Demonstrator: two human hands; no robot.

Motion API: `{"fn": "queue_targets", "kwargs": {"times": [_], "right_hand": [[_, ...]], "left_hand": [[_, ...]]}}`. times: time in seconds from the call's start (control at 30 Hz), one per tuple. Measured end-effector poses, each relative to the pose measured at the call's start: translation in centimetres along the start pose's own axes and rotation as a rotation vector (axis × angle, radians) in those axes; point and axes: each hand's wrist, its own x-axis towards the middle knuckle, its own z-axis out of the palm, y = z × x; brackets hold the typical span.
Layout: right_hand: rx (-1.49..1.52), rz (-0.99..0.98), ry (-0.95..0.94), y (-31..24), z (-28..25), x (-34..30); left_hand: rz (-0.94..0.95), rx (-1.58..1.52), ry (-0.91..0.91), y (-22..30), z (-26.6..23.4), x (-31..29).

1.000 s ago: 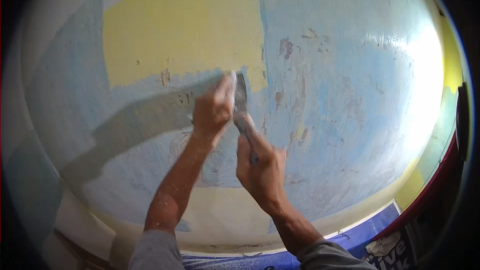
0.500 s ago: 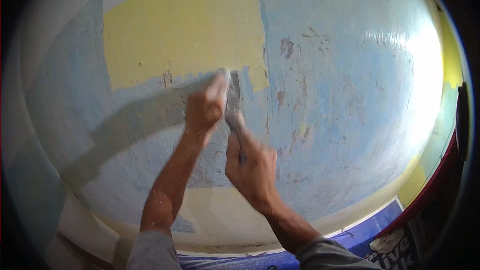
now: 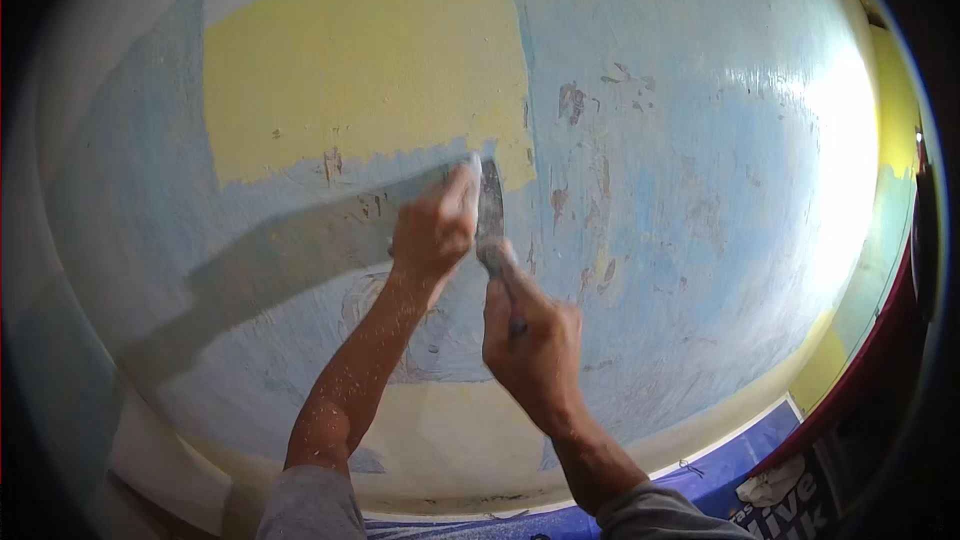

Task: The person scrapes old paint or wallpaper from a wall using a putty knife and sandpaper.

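Both forearms are raised from the lower edge and converge at centre. The left hand (image 3: 433,230) is extended highest, fingers pressed flat. The right hand (image 3: 533,345) is closed in a fist just below it.

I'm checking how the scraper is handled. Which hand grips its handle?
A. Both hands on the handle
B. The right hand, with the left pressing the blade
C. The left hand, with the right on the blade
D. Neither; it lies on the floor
B: the right hand closes round the handle of the scraper, while the fingers of the left hand press its blade flat to the blue wall.
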Motion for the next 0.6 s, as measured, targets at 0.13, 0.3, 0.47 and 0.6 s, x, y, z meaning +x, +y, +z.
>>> {"fn": "queue_targets", "kwargs": {"times": [0.13, 0.3, 0.47, 0.6], "right_hand": [[-0.030, 0.025, -0.032, -1.5, -1.1, 0.9], [-0.002, 0.039, 0.029, -0.9, -1.2, 2.4], [-0.021, 0.034, 0.026, 0.7, -2.5, -0.5], [-0.019, 0.094, -0.019, 2.4, -3.5, -2.9]], "left_hand": [[-0.081, -0.070, -0.110, 0.0, -1.1, 1.6], [-0.032, -0.056, -0.034, -0.1, 0.0, 2.9], [-0.064, -0.030, -0.163, 2.5, 0.0, -0.5], [-0.057, 0.016, -0.147, 6.3, -0.2, -2.8]]}}
